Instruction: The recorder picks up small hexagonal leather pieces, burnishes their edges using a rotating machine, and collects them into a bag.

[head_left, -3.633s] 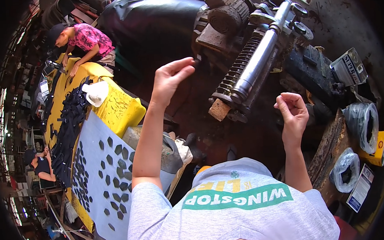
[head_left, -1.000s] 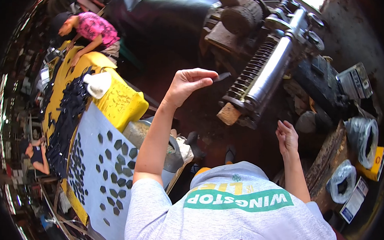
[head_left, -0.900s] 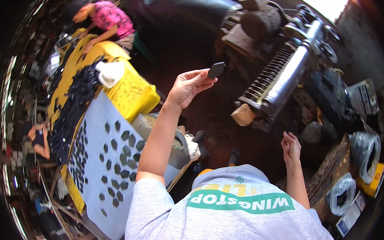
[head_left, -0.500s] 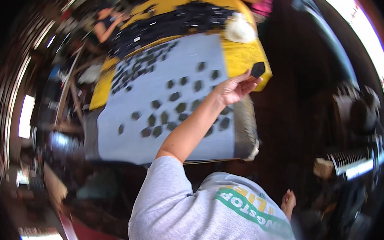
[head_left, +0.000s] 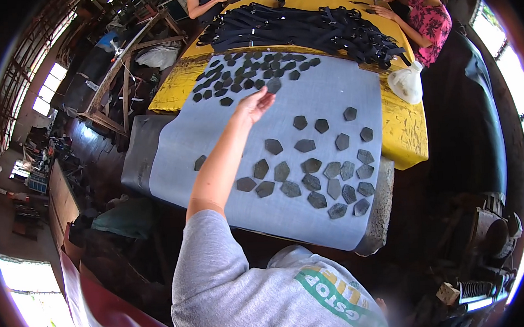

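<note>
My left hand (head_left: 254, 107) reaches over a light grey sheet (head_left: 192, 137). Its thumb and fingers are pinched at the edge of a dark five-sided piece (head_left: 274, 86), which looks larger than those around it. Just past the fingertips lies a cluster of smaller-looking dark pieces (head_left: 226, 101) at the sheet's far left. Many more flat five-sided pieces (head_left: 304, 145) are spread over its near right part, and one is partly hidden by my forearm. Of my right hand (head_left: 381, 304), only a blurred bit shows beside my grey shirt; its fingers are hidden.
Beyond the sheet, a yellow-covered table (head_left: 405, 126) bears a heap of black straps (head_left: 302, 34) and a white bag (head_left: 408, 83). Two people (head_left: 431, 27) work at its far sides. A wooden frame (head_left: 124, 82) stands left, machinery (head_left: 482, 288) lower right.
My left hand has swung from the sheet's right edge leftward to the far cluster, a dark five-sided piece still at its fingertips. My right hand has mostly slipped behind my shirt. The view has shifted.
</note>
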